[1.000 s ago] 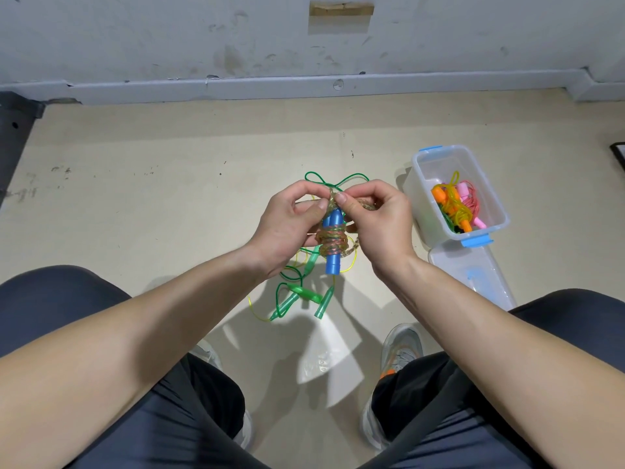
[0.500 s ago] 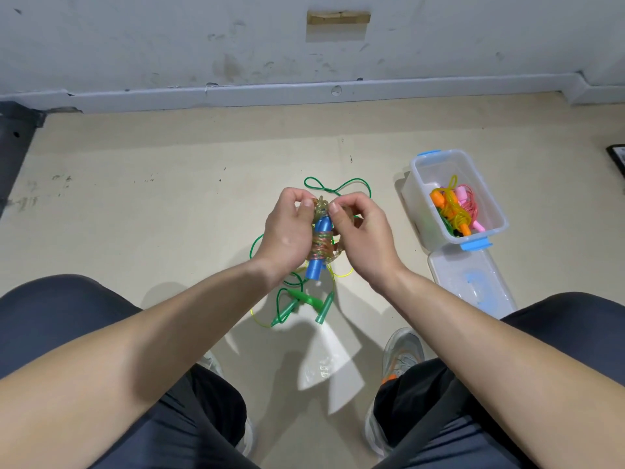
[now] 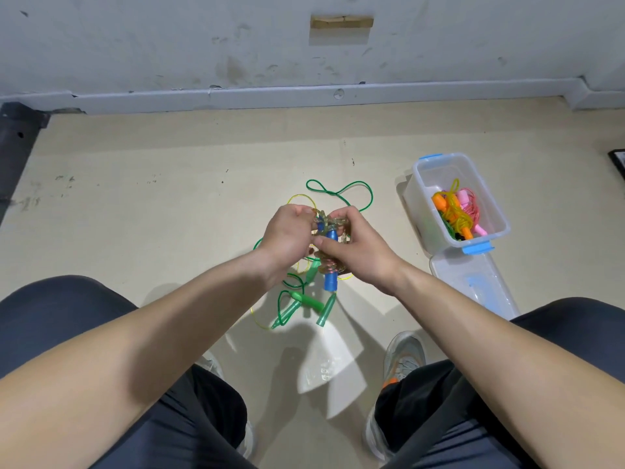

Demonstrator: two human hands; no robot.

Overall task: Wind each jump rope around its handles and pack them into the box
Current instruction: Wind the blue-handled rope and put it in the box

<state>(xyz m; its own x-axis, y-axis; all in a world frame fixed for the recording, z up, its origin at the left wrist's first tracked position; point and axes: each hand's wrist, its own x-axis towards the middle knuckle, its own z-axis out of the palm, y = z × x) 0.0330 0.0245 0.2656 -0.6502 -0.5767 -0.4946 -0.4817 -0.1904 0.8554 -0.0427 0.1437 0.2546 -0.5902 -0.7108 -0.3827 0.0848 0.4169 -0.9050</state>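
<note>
Lowered since before, blue-handled rope [image 3: 329, 262] between both grips.

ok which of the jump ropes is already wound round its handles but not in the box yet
The blue-handled rope, held between the left hand and right hand. The green rope lies loose on the floor, and the orange and pink ones are already in the box.

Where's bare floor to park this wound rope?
Bare floor spreads left of both hands, up to the skirting board. Crowded: green rope under the hands, box and lid to the right.
</note>
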